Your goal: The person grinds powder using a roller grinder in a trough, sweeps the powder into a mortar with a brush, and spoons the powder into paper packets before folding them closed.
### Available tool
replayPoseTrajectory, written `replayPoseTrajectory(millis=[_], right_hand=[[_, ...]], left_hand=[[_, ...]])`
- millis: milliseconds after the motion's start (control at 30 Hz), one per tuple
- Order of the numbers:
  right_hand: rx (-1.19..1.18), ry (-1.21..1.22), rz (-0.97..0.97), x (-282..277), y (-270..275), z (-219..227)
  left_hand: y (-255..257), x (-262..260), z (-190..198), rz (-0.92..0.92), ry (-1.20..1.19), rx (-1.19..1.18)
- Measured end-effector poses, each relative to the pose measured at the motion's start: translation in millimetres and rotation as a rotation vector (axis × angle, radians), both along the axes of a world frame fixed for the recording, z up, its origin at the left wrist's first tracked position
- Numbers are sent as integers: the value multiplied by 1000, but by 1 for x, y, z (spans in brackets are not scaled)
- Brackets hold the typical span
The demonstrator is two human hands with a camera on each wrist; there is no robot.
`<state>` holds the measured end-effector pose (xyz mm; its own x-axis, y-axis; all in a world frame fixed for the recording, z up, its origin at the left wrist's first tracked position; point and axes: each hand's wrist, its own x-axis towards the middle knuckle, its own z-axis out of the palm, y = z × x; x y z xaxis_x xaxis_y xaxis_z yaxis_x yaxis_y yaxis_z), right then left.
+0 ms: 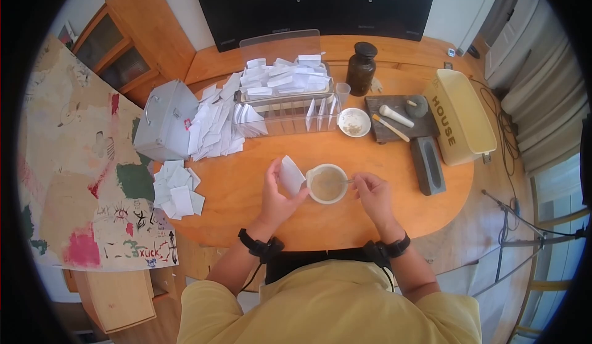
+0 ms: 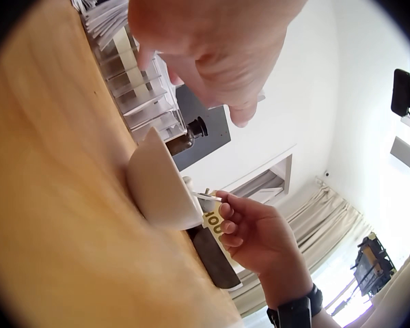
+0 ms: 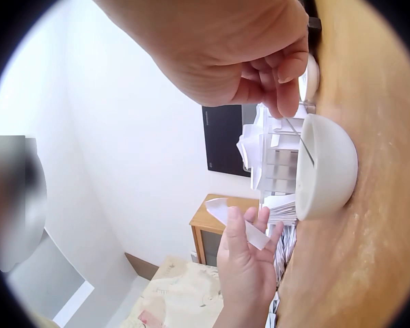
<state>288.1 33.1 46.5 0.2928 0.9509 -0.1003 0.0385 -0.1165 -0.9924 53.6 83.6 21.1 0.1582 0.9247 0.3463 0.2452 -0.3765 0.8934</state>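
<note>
My left hand (image 1: 279,197) holds a folded white paper packet (image 1: 291,175) between thumb and fingers, just left of a white mortar (image 1: 309,191). The mortar stands on the wooden table and has a small pouring lip. Fine beige powder (image 1: 328,187) lies inside it. My right hand (image 1: 374,197) pinches a thin metal stick-like tool (image 3: 301,143) by its upper end at the mortar's right rim. The tool's lower part reaches down into the bowl, and its tip is hidden. In the right wrist view, the packet (image 3: 256,236) slants across the left hand's fingers.
Behind the mortar stands a clear divided box (image 1: 287,125) packed with paper packets. Loose packets (image 1: 216,125) pile beside a metal case (image 1: 165,121). To the right are a small dish (image 1: 354,122), pestle (image 1: 396,116), brush (image 1: 391,128), dark stone trough (image 1: 428,166), brown jar (image 1: 361,73) and yellow bin (image 1: 453,119).
</note>
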Motion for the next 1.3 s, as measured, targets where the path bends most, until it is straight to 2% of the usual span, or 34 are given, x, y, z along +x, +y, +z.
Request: replayPoseTrajectory(millis=[167,267,367,467,567,667,767,867,967,1067,1300], right_hand=[[-6,8,29,1,1,-12],[-57,-94,25,2,-1,-5],[194,-646,-61,6,2,-11],[267,-682,-131,-1,4,6],[67,-13,71,-17,8,16],[-164,295,291,-25,12,41],[-278,360,419,-26,17,38],[-251,386,377,-29,18,35],[-84,324,276,-36,17,23],[1,74,233,-40,16,20],[21,202,199,-47,17,12]], left_hand=[[7,-2,-3,77,35,49],[8,-3,-4,91,55,57],[9,-2,-3,86,106,73],[4,1,5,34,191,98],[-2,7,17,-60,257,139],[-5,13,29,-148,276,162],[-7,15,31,-186,288,171],[-6,15,32,-189,330,172],[-7,15,31,-180,379,158],[-9,15,31,-170,434,152],[-10,16,30,-154,459,157]])
